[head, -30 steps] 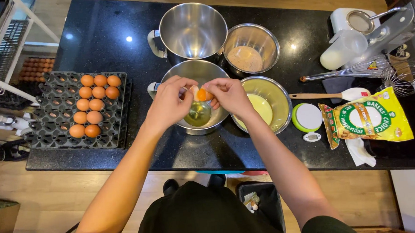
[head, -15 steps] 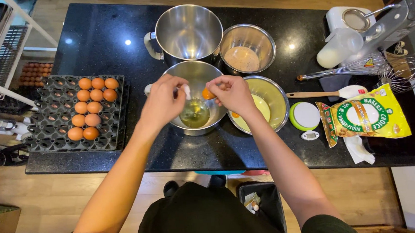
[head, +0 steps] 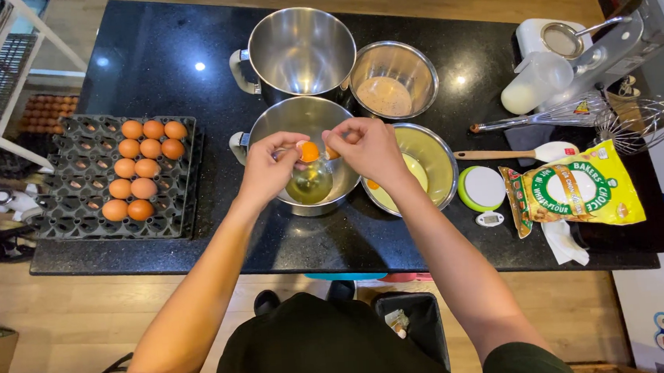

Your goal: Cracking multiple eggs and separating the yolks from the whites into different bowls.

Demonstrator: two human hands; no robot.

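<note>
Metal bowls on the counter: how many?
4: large handled bowl at back, bowl beside it, bowl under the hands, bowl to its right. None seems hidden.

Single view only, worn on the head, looking almost straight down from above onto a black countertop (head: 183, 57). Facing forward and down, with the wearer's own torso and dark apron filling the bottom edge and both forearms reaching up into the middle. Near enough to show the left hand (head: 268, 170) and right hand (head: 366, 149) clearly (centred over a steel bowl (head: 265, 125)), yet wide enough to take in wooden floor on all sides. No second view, so nothing shared.
</note>
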